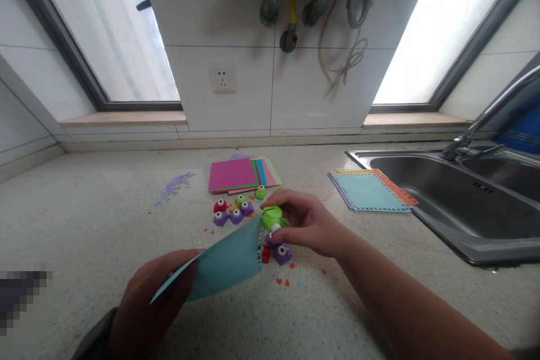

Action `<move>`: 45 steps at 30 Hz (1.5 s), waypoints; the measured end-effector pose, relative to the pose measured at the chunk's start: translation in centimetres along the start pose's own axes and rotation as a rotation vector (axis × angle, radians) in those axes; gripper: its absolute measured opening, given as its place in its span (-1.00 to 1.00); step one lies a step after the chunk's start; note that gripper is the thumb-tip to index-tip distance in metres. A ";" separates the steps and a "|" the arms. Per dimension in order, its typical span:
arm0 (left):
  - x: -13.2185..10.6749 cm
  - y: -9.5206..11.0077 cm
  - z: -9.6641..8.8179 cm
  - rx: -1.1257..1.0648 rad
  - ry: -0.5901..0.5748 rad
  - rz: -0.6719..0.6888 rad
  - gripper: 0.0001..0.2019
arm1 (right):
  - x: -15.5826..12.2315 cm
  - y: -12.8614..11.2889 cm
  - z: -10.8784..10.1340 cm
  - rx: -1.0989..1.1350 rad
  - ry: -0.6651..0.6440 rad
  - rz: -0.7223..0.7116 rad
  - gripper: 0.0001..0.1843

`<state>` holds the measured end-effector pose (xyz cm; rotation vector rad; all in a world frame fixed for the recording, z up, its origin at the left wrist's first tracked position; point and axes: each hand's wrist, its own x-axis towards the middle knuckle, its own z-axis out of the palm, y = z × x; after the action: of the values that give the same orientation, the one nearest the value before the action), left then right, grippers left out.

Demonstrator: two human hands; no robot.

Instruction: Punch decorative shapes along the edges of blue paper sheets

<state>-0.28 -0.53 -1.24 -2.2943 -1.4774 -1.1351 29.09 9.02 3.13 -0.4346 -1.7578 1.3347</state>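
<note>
My left hand [158, 287] grips a sheet of light blue paper [228, 261] by its near left end, and the sheet bends upward. Small punched holes run along the paper's right edge. In my right hand [306, 222] is a green craft paper punch [272, 218], held between thumb and fingers at the paper's upper right corner. Whether the corner sits inside the punch's slot I cannot tell. Just below it stand a purple punch [283, 253] and a red punch [265, 253], partly hidden by the paper. More purple, red and green punches [236, 216] stand beyond the sheet.
Coloured paper [232, 174] is stacked at the back. Sheets with punched edges [371, 190] lie beside the sink [422, 197], one corner over its rim. Purple and yellow cut-outs [175, 188] are heaped at left; red bits [287, 282] are scattered near the punches. A tiled wall bounds the counter.
</note>
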 end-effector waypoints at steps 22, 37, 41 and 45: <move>0.9 0.0 0.1 -0.218 -0.152 -0.470 -0.67 | 0.4 1.9 0.3 0.168 0.001 0.416 -0.60; 1.3 -0.7 0.4 -0.511 -0.272 -0.774 -0.66 | 0.6 2.4 0.8 0.205 -0.007 0.433 -0.72; 1.4 -0.6 0.4 -0.510 -0.274 -0.769 -0.66 | 0.6 2.5 0.9 0.191 -0.002 0.422 -0.70; 1.4 -0.7 0.3 -0.513 -0.284 -0.767 -0.66 | 0.5 2.6 0.8 0.179 -0.012 0.418 -0.70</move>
<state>-0.44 0.97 -0.67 -2.3015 -2.5733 -1.5579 27.54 9.86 0.93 -0.7209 -1.5915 1.7718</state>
